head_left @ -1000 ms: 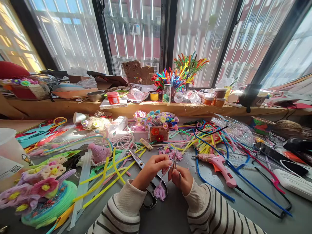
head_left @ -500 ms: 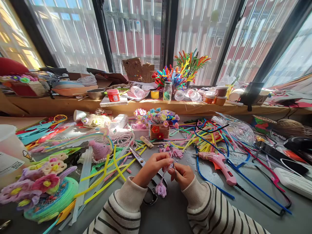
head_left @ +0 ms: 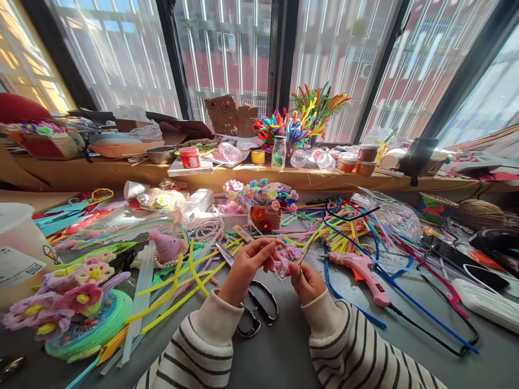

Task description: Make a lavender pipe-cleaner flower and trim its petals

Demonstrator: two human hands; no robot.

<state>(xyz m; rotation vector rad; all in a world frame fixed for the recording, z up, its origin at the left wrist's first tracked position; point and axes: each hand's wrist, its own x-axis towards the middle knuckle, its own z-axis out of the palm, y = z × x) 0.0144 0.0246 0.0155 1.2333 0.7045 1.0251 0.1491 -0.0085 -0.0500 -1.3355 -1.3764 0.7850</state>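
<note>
My left hand (head_left: 250, 270) is closed in a pinch on a small pink-lilac fuzzy flower (head_left: 281, 266), held up between my two hands. My right hand (head_left: 307, 283) is closed round a thin, pointed metal tool (head_left: 305, 253) whose tip points up and away; its kind is not clear. The right fingertips are close to the flower; whether they touch it I cannot tell. Beneath my left hand lie large scissors (head_left: 265, 310) with black handles, blades pointing to the far left. More pink fuzzy pieces (head_left: 291, 252) lie just behind the hands.
To the right are a pink glue gun (head_left: 360, 270) with a black cord and blue pipe cleaners (head_left: 352, 307). Yellow pipe cleaners (head_left: 170, 310), clear glue sticks (head_left: 140, 297) and a flower-topped green piece (head_left: 91, 329) lie left. A flower basket (head_left: 265, 216) stands behind.
The pink flower, which hung below my hands on a thin stem, is now up between my fingers. My right hand has turned so that the metal tool points upward.
</note>
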